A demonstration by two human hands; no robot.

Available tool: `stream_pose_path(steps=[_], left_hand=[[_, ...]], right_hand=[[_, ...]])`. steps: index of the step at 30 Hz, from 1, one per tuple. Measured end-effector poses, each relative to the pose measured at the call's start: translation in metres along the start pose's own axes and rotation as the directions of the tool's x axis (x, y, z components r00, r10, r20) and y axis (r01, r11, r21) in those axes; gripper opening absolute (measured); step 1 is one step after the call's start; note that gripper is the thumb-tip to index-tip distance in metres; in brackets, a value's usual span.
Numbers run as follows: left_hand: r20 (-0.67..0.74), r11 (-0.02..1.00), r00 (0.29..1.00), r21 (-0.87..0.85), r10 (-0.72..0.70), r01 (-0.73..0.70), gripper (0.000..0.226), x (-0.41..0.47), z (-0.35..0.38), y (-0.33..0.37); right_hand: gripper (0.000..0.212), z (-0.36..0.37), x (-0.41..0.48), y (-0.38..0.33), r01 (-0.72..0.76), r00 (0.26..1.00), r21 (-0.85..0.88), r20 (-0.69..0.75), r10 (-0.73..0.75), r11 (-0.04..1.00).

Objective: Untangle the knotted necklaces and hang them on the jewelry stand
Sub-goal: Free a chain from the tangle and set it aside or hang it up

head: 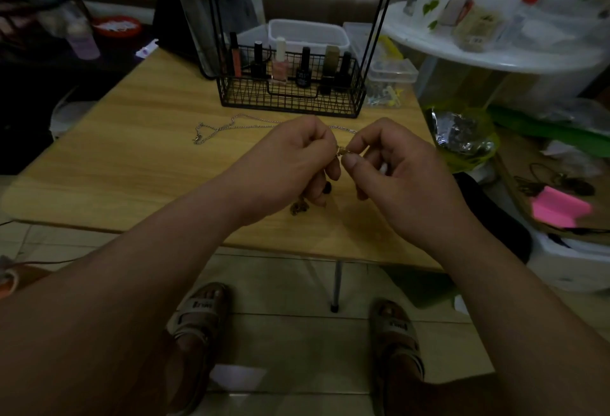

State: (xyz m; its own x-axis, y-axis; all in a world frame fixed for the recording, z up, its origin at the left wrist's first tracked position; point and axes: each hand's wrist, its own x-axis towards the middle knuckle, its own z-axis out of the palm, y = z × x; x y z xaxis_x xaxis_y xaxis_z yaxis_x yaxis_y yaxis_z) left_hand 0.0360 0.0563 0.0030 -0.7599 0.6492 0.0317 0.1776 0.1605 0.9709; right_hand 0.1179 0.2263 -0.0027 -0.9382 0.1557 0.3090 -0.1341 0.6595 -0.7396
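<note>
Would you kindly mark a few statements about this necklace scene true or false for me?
1. The left hand and right hand both pinch the gold knot. True.
2. The silver chain hangs from a hook. False: it lies on the wooden table.
3. The wire basket holds nail polish bottles. True.
4. The pink notepad lies on the wooden table. False: it lies off it, to the right.

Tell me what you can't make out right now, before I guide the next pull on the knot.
All in the head view:
1. Knot: tiny and dim, pinched between left hand and right hand; strand crossings unreadable.
2. Silver chain: a stretch hidden behind the hands.
3. Jewelry stand: top cut off by the upper edge.
4. Gold clump: partly covered by the left hand, blurred.
</note>
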Motion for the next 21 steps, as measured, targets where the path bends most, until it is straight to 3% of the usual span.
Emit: stream_pose_path(steps=[7,13,21], left_hand=[[0.049,0.998,0.998,-0.04,-0.04,0.042,0.011,-0.001,-0.004,0.002],[0.043,0.984,0.998,0.171,0.042,-0.049,0.009,0.001,-0.014,-0.001],[0.103,0.984,0.995,0.175,0.006,-0.024,0.007,0.001,-0.015,-0.003]], right_hand=[[0.005,-0.003,0.0,0.003,0.035,0.999,-0.04,0.01,-0.035,0.999],[0.004,-0.006,0.002,0.005,0.029,0.999,-0.067,0.023,-0.027,0.997],[0.007,-0.009,0.003,0.0,-0.02,0.999,0.026,0.044,0.019,0.999]])
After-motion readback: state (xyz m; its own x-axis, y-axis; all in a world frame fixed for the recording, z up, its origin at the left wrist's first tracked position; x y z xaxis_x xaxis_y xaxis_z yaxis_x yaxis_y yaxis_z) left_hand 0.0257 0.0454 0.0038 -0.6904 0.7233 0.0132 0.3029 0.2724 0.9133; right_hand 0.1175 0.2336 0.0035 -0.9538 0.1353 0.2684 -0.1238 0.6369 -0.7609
